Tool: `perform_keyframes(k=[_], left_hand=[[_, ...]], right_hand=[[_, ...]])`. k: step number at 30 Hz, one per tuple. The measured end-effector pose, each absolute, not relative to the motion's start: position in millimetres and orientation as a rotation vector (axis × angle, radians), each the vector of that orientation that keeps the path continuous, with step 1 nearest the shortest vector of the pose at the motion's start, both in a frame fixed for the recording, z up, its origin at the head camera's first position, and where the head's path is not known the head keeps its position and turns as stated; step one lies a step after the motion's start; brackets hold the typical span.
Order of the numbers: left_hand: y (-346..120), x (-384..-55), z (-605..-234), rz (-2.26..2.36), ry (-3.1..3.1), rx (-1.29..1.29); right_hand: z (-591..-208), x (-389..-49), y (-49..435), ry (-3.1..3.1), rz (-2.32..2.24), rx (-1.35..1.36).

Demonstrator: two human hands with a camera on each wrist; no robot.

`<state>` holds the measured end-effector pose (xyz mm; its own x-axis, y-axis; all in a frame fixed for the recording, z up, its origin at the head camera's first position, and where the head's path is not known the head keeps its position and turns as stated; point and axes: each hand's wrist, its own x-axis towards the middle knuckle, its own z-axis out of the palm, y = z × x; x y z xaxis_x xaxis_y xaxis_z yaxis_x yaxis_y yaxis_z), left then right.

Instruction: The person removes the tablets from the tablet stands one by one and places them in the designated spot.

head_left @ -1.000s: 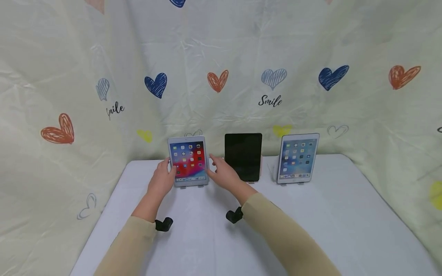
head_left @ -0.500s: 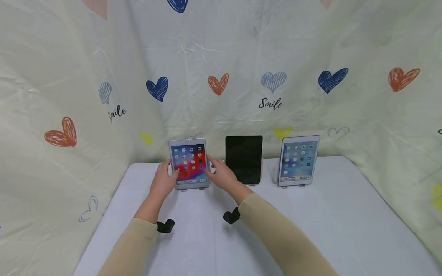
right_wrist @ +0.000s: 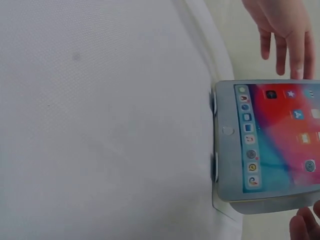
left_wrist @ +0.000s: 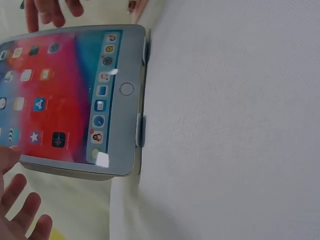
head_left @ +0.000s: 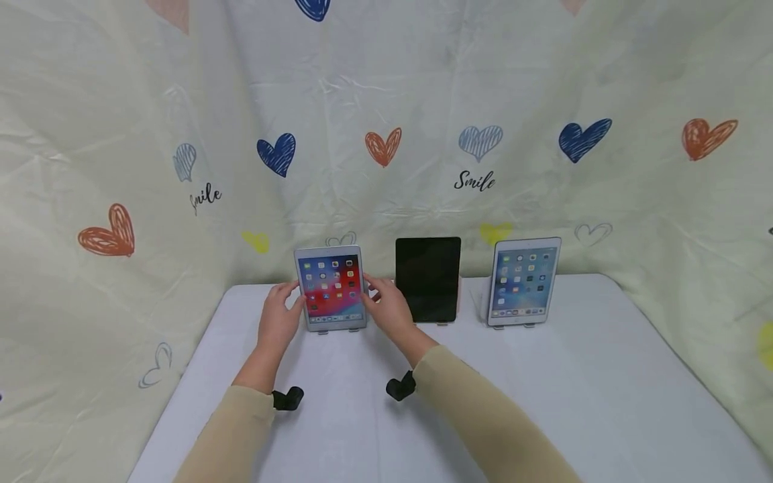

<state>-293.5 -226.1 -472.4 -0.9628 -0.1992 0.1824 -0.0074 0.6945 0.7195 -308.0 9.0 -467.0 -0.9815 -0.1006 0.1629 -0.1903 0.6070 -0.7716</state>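
A white tablet (head_left: 332,288) with a lit red and blue home screen leans upright on a stand at the left of the table's back. Two small stand hooks show under its lower edge in both wrist views. My left hand (head_left: 280,320) is at its left edge, thumb beside the bezel and the other fingers spread loosely apart from it. At the opposite edge is my right hand (head_left: 390,310), fingertips close to the tablet's side. Neither hand's fingers curl round the tablet. In the left wrist view, the right fingers (left_wrist: 55,12) reach over the far long edge.
A tablet with a dark screen (head_left: 427,278) stands close to the right hand. Further right, another white tablet (head_left: 523,282) with a lit screen stands on its own stand. All rest on a white-covered table (head_left: 513,402), before a cloth backdrop (head_left: 423,87) printed with hearts.
Both thumbs have moved off the left tablet's screen, outward to its edges. Its top edge sits slightly lower than before. The other two tablets stay in place.
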Motion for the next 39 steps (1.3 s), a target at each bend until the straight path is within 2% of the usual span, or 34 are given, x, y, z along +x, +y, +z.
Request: perform_keyframes(k=[15, 39], left_hand=[[-222.0, -294.0, -484.8, -1.333, -2.413, 0.315], [-217.9, -282.2, -482.4, -1.439, -2.231, 0.270]], right_hand=[[-481.1, -310.4, -2.5, -2.491, 1.506, 0.160], [-472.3, -302.0, 2.0, -2.341, 1.753, 0.117]])
